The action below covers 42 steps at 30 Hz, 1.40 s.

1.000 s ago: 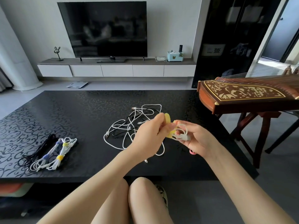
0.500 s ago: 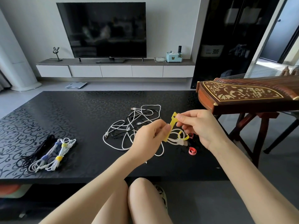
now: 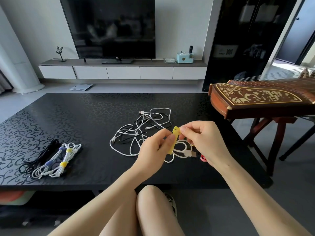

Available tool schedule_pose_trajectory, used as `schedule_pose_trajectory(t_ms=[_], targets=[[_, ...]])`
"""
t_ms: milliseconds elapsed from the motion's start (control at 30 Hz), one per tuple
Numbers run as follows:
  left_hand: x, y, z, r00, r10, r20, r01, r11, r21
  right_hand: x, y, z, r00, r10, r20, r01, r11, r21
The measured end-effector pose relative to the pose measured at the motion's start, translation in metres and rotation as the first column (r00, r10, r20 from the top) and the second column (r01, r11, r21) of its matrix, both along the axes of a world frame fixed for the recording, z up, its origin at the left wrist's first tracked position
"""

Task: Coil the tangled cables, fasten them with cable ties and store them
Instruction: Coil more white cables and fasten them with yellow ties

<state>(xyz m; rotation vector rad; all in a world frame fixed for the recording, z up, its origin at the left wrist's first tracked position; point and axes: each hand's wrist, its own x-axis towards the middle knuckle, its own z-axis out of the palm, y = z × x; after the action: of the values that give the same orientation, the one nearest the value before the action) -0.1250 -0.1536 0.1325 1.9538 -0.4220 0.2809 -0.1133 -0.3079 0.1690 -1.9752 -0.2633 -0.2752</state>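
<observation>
Now your right hand [image 3: 202, 142] has moved from cradling the coil to pinching the top end of the yellow cable tie [image 3: 175, 133]. Your left hand [image 3: 153, 149] pinches the tie's lower part against the small white coil [image 3: 182, 150], held just above the counter [image 3: 85, 116]. That suggests you're drawing the strap snug. The tangled cables [image 3: 141, 128] behind your hands are still loose, and the tied bundles [image 3: 56, 159] lie well to the left.

A dark television [image 3: 109, 28] stands on a low white cabinet [image 3: 122, 72] against a pale wall [image 3: 179, 23]. Daylight comes through a doorway [image 3: 293, 40] at right.
</observation>
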Motion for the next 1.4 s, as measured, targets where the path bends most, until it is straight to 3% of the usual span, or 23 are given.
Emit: schedule_pose_trajectory(t_ms=[133,233,333,500,600,733,833,900,1067,1133,1200,1400], targets=[[0.003,0.002,-0.003,0.999,0.017,-0.034,-0.018,0.999,-0.037,-0.003,0.003,0.000,0.999,0.035,0.042,-0.036,0.999,0.023],[0.003,0.003,-0.005,0.999,0.011,-0.044,-0.011,1.000,0.004,0.002,0.005,0.002,0.986,0.077,-0.146,-0.050,0.982,0.180],[0.004,0.005,-0.006,0.998,-0.005,-0.059,0.006,1.000,0.010,0.008,0.005,0.001,0.923,0.158,-0.351,-0.096,0.977,0.189],[0.005,0.009,-0.009,0.997,-0.031,-0.076,0.034,0.999,0.040,0.014,0.005,-0.005,0.878,0.223,-0.424,-0.129,0.962,0.239],[0.002,0.015,-0.013,0.994,-0.091,-0.055,0.099,0.983,0.152,0.017,0.004,-0.006,0.938,0.121,-0.324,-0.077,0.987,0.144],[-0.002,0.022,-0.018,0.985,-0.166,-0.041,0.170,0.927,0.334,0.016,0.000,0.001,0.998,0.037,-0.042,-0.041,0.995,-0.095],[-0.001,0.017,-0.018,0.979,-0.175,-0.110,0.202,0.918,0.341,0.014,0.006,0.003,0.984,0.064,0.167,-0.015,0.960,-0.281],[-0.001,0.013,-0.018,0.969,-0.186,-0.161,0.228,0.925,0.304,0.018,0.009,0.006,0.975,0.043,0.218,0.033,0.942,-0.333],[-0.004,0.010,-0.018,0.980,-0.179,-0.084,0.196,0.938,0.288,0.035,0.015,0.004,0.997,-0.070,-0.043,0.052,0.941,-0.333],[-0.004,0.009,-0.017,0.985,-0.169,-0.033,0.172,0.951,0.258,0.038,0.016,0.003,0.976,-0.095,-0.197,0.046,0.970,-0.240],[-0.003,0.007,-0.014,0.986,-0.159,0.051,0.135,0.941,0.312,0.038,0.015,0.003,0.938,-0.092,-0.333,0.035,0.984,-0.173],[-0.005,0.003,-0.006,0.952,-0.136,0.274,-0.009,0.883,0.470,0.034,0.013,0.004,0.848,-0.083,-0.524,0.035,0.994,-0.101]])
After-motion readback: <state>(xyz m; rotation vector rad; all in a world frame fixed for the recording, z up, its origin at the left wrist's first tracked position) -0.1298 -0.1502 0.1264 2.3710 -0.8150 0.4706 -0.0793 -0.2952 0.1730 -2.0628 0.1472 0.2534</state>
